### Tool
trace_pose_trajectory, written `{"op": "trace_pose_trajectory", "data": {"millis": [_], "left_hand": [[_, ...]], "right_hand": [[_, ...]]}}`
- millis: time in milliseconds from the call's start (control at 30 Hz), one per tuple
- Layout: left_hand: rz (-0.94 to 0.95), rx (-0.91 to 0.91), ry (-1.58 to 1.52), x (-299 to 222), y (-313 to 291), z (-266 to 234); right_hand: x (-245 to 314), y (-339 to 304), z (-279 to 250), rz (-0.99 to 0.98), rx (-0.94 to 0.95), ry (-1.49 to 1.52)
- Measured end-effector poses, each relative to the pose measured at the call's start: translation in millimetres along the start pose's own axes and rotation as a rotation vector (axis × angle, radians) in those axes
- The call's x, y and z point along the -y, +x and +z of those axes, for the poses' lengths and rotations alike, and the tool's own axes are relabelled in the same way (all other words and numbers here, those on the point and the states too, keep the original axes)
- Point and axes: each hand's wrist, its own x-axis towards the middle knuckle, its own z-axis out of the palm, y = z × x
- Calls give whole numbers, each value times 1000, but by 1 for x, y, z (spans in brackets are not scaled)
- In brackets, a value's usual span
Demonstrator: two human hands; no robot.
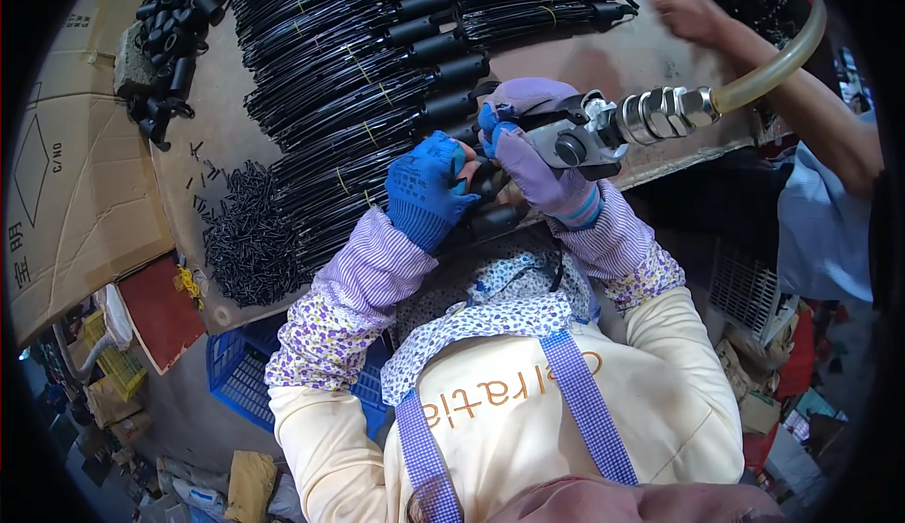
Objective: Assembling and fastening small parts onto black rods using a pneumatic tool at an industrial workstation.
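My left hand (424, 188), in a blue knit glove with bare fingertips, is closed around a black cylindrical handle (488, 184), mostly hidden by the fingers. Close beside it my right hand (551, 160), in a purple glove with blue fingertips, wraps round a metal air tool (573, 146). A clear yellowish hose (778, 75) joins the tool through silver fittings (665, 115). The tool's working end is hidden between the hands. Another black cylinder (495, 221) lies just below them. Beyond my left hand, bundles of thin black rods (330, 99) with black handles are tied with yellow bands.
Small black pins (250, 240) are heaped at the table's left. Black caps and short tubes (184, 24) lie at the far left, by a cardboard box (85, 165). A blue crate (250, 377) stands below the table. Another person's arm (797, 89) reaches in from the right.
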Motion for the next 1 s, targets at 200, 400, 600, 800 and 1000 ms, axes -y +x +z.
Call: {"op": "trace_pose_trajectory", "data": {"millis": [200,400,600,800,1000], "left_hand": [[50,16,-41,-4,5,2],[24,-23,-78,2,10,11],[-31,11,-64,3,16,9],[-11,18,-71,7,16,1],[40,68,-128,7,5,-5]], "right_hand": [[-1,6,-10,-78,59,-83],[-4,8,-11,-66,47,-61],[-23,9,-19,-106,94,-28],[-5,8,-12,67,-26,103],[9,-9,-7,222,-104,284]]}}
